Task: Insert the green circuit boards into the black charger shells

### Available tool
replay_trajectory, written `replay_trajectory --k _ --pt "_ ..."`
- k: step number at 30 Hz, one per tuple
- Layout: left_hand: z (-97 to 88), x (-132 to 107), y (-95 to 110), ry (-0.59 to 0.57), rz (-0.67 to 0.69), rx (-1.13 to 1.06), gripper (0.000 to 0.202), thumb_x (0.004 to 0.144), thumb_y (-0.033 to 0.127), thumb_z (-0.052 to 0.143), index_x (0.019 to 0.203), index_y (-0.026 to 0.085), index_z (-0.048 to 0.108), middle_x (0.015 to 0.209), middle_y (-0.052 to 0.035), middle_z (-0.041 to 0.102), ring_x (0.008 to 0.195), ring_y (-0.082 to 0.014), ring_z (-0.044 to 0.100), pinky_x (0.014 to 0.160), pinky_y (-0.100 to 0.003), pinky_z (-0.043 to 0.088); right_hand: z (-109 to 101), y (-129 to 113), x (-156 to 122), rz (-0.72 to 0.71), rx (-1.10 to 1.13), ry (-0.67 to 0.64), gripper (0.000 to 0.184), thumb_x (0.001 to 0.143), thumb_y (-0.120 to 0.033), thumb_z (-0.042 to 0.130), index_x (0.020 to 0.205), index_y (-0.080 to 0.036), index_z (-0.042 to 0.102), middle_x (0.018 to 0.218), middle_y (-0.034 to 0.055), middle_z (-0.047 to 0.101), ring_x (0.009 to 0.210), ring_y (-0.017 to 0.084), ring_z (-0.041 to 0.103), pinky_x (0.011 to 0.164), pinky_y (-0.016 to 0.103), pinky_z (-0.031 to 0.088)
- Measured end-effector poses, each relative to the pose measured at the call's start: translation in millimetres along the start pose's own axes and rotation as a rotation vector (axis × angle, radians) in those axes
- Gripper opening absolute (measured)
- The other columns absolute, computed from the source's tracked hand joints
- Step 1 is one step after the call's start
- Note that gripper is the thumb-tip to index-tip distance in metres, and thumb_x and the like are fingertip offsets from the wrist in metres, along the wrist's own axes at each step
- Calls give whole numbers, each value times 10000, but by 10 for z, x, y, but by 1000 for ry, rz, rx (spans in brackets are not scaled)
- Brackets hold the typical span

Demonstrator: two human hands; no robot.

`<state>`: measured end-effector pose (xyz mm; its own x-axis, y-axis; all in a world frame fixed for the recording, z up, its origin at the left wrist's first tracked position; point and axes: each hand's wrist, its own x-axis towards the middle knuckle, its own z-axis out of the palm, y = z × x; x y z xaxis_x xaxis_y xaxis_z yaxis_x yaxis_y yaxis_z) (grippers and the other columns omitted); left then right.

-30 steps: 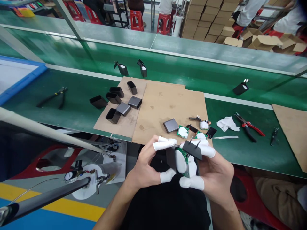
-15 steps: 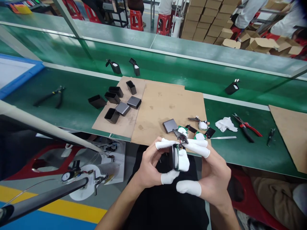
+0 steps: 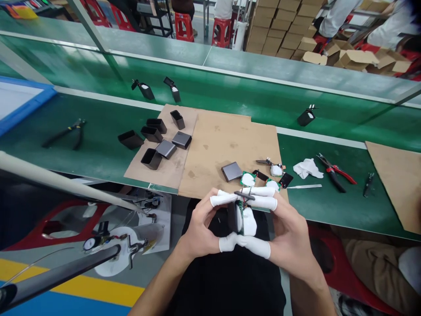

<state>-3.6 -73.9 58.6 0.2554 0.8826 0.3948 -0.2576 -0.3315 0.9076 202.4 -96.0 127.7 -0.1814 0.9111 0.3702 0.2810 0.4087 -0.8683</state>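
Between my hands, over my lap at the table's front edge, is a circuit board assembly (image 3: 249, 222) with a white pad, a dark outer part and a small black plate wired to its top. My left hand (image 3: 204, 226) is closed around its left side, white-covered fingertips above and thumb below. Closed on the right side is my right hand (image 3: 289, 230), two covered fingers at the black plate and the thumb beneath, meeting the left thumb. Just beyond, on the cardboard, lie a grey case (image 3: 232, 171) and green boards with white pads (image 3: 248, 179).
Several dark open cases (image 3: 151, 159) stand on the left cardboard sheet (image 3: 138, 171). Pliers (image 3: 67, 131) lie farther left. Red-and-black pliers (image 3: 335, 172), a crumpled white cloth (image 3: 307, 168) and a thin white strip (image 3: 305, 186) are at right. Filled cases (image 3: 306, 117) stand along the back.
My right thumb has moved up and left from apart to touching the assembly's lower edge by the left thumb. The black plate on top has tipped flatter under my right fingers.
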Motion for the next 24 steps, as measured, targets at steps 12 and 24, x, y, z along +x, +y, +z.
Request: replay_trajectory --k 12,24 --pt "-2 15 5 -71 84 -40 823 715 115 927 1485 255 672 1347 -150 714 1203 -296 738 1043 -457 668 -167 -22 -77 39 278 103 687 658 -427 1063 1270 -257 803 1025 99 799 854 300 752 758 472 690" --pt "3 76 60 -34 114 -7 823 701 87 923 1475 238 688 1262 -133 733 1114 -263 728 952 -403 667 -110 32 -56 3 206 62 658 673 -315 1065 1270 -253 794 1102 93 791 942 302 757 811 462 677"
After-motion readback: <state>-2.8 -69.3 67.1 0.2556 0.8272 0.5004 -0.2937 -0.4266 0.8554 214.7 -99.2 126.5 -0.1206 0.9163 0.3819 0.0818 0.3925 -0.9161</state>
